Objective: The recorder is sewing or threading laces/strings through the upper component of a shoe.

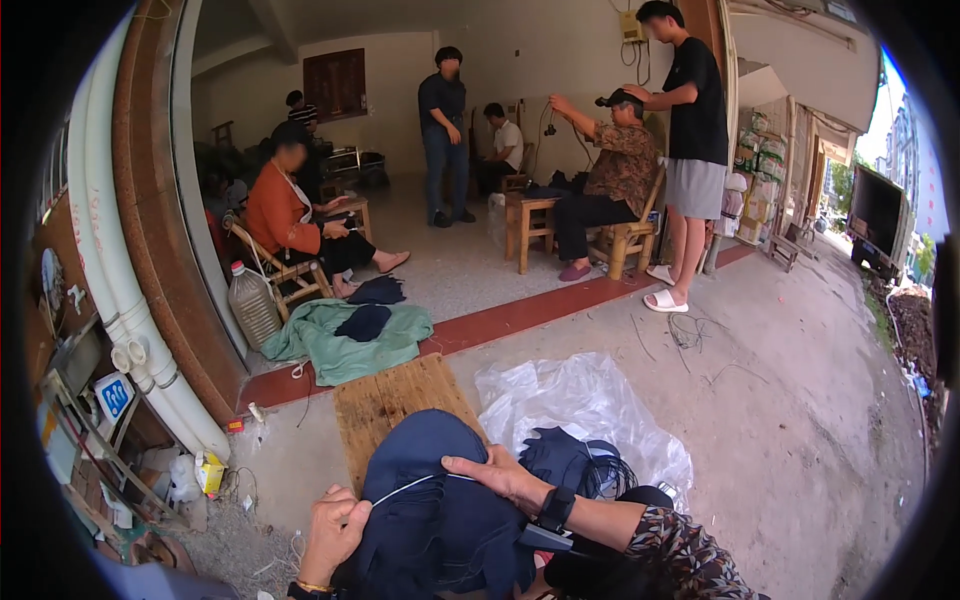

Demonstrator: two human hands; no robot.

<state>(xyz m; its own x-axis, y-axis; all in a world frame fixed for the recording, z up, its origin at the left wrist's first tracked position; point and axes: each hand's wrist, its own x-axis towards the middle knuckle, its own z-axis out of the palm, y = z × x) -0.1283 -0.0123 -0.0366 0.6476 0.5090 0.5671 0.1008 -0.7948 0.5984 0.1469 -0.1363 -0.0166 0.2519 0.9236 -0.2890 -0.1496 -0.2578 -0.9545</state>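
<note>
A bundle of dark navy cloth (425, 440), rounded at its far end and gathered into folds nearer me, lies in front of my body. A thin white cord (405, 488) runs taut across its folds. At the left side, my left hand (335, 532) is closed in a pinch on one end of the cord. My right hand (505, 474) grips the bundle from the right, its thumb laid over the cloth by the cord; its other fingers are partly hidden. Bands circle both wrists.
A wooden board (390, 400) lies beyond the bundle. To its right, clear plastic sheeting (620, 410) holds dark cloth pieces (550, 455) and black strings. A green sack (385, 340) lies by the doorway. Pipes (150, 340) stand left; several people sit or stand farther off.
</note>
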